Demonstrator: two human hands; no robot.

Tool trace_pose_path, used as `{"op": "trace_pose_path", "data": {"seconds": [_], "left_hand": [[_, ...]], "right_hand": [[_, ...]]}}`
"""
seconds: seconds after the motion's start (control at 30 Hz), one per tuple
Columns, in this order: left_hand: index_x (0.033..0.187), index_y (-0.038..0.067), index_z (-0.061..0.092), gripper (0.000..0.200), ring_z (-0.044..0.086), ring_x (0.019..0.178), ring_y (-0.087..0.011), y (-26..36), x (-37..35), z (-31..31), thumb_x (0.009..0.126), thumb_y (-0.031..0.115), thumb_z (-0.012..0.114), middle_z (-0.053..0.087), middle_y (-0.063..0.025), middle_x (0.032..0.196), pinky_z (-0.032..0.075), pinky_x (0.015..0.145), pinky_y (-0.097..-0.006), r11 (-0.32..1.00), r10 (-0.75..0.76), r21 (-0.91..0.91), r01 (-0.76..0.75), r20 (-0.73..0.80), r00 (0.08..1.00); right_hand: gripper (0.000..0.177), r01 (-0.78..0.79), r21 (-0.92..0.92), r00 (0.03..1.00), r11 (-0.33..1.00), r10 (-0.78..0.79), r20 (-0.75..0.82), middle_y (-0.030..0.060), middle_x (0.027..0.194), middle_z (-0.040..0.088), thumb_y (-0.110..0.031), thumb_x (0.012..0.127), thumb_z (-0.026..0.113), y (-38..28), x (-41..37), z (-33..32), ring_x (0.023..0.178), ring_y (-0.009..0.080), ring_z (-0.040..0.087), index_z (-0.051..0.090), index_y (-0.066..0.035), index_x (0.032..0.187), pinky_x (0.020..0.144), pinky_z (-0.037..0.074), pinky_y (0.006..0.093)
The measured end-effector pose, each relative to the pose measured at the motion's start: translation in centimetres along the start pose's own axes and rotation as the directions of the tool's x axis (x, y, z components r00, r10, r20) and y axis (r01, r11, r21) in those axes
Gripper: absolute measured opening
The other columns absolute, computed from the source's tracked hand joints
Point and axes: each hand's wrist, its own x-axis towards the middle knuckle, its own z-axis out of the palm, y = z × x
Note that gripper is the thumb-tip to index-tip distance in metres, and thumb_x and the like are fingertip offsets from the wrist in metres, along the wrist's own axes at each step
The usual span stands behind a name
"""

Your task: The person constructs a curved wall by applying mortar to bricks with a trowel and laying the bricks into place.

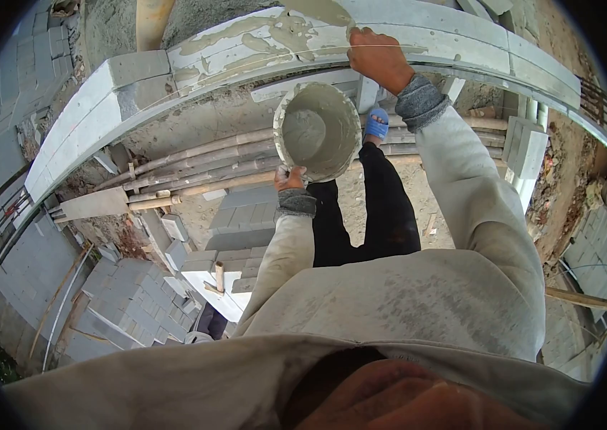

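Observation:
My left hand (290,178) grips the near rim of a round, mortar-crusted bucket (343,125), its fingers closed over the edge. Some wet grey mortar (305,132) lies in the bottom of this bucket. Farther up, my right hand (378,59) is closed around the handle of a trowel (319,10), whose blade is coated with mortar. The blade is over a curved course of white blocks (454,32). Patches of spread mortar (274,36) cover part of the blocks just left of my right hand.
A thin string (246,61) runs along the wall's near edge. Bamboo poles (210,159) lie below the wall, with a foot in a blue sandal (376,125) beside them. Stacked grey blocks (135,294) stand at lower left. More blocks (594,247) are at right.

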Motion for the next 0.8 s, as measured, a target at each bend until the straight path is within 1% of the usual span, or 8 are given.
{"op": "trace_pose_path", "data": {"seconds": [0.13,0.27,0.37,0.53,0.63,0.67,0.73,0.8], "left_hand": [[0.08,0.003,0.061,0.01,0.054,0.061,-0.0098,0.4,-1.1,1.6,0.071,0.0,0.063,0.062,-0.0008,0.074,0.045,0.057,-0.0259,0.999,-0.001,0.043,0.0,0.021,1.0],[0.084,0.001,0.062,0.012,0.056,0.065,-0.0099,2.4,-3.6,3.6,0.072,0.0,0.063,0.064,-0.0002,0.077,0.047,0.064,-0.0259,0.997,0.047,-0.063,-0.046,0.026,0.999],[0.088,-0.002,0.062,0.019,0.062,0.081,-0.017,2.3,-5.1,5.3,0.069,-0.001,0.063,0.067,-0.0095,0.099,0.05,0.073,-0.0292,0.961,0.253,0.1,-0.257,0.053,0.966],[0.09,-0.003,0.062,0.029,0.06,0.109,-0.0263,4.0,-8.5,7.9,0.061,-0.003,0.065,0.051,-0.0228,0.137,0.048,0.088,-0.0326,0.704,0.588,0.318,-0.634,0.239,0.773],[0.088,-0.003,0.061,0.027,0.058,0.113,-0.0277,5.0,-8.9,8.7,0.06,-0.004,0.064,0.048,-0.0242,0.141,0.047,0.091,-0.0332,0.75,0.554,0.275,-0.601,0.234,0.799],[0.086,-0.002,0.06,0.026,0.058,0.113,-0.0278,5.2,-9.5,8.9,0.061,-0.004,0.064,0.049,-0.0241,0.14,0.046,0.092,-0.0333,0.793,0.516,0.254,-0.554,0.204,0.832],[0.078,-0.001,0.056,0.017,0.063,0.094,-0.0225,4.6,-8.9,10.2,0.063,-0.006,0.061,0.061,-0.02,0.124,0.049,0.079,-0.0301,0.786,0.599,0.131,-0.604,0.085,0.797],[0.078,0.0,0.056,0.015,0.063,0.085,-0.0195,5.0,-9.3,10.2,0.066,-0.007,0.058,0.066,-0.0145,0.11,0.049,0.074,-0.0281,0.95,0.302,-0.084,-0.301,-0.004,0.953]], "right_hand": [[0.026,-0.08,0.072,0.991,0.994,0.087,-0.1,0.0214,0.081,0.066,-0.019,0.081,0.06,1.1,-2.2,-2.0,0.071,0.0373,0.067,0.059,0.003,0.093,0.065,0.055,0.0445],[0.034,-0.149,0.254,0.947,0.956,0.064,0.314,0.0256,0.076,0.065,-0.027,0.081,0.063,1.8,-11.3,-5.5,0.07,0.0423,0.065,0.061,0.005,0.095,0.064,0.053,0.05],[0.034,-0.035,0.154,0.829,0.987,-0.058,0.556,0.0235,0.07,0.064,-0.027,0.08,0.067,2.4,-15.7,-3.8,0.065,0.0387,0.065,0.062,0.006,0.088,0.061,0.053,0.0476],[0.03,0.038,0.253,0.855,0.967,-0.162,0.492,0.0212,0.077,0.065,-0.024,0.079,0.066,2.7,-18.0,5.5,0.072,0.0368,0.066,0.061,0.005,0.086,0.066,0.052,0.0448],[0.036,-0.1,0.593,0.79,0.799,-0.299,0.535,0.0249,0.083,0.065,-0.024,0.077,0.067,6.2,-19.3,8.0,0.076,0.0387,0.065,0.06,0.007,0.095,0.068,0.052,0.0427],[0.045,-0.086,0.819,0.838,0.568,-0.404,0.368,0.0243,0.085,0.065,-0.026,0.077,0.068,6.6,-18.7,6.3,0.07,0.0346,0.064,0.06,0.008,0.105,0.067,0.052,0.04],[0.048,-0.448,0.724,0.704,0.525,-0.293,0.647,0.0203,0.086,0.064,-0.026,0.078,0.068,8.2,-18.8,4.0,0.07,0.028,0.063,0.06,0.007,0.111,0.067,0.051,0.037],[0.05,-0.724,0.518,0.524,0.456,-0.126,0.843,0.0126,0.086,0.063,-0.024,0.08,0.068,8.4,-18.3,-0.5,0.073,0.0189,0.059,0.058,0.006,0.118,0.067,0.049,0.0324]]}}
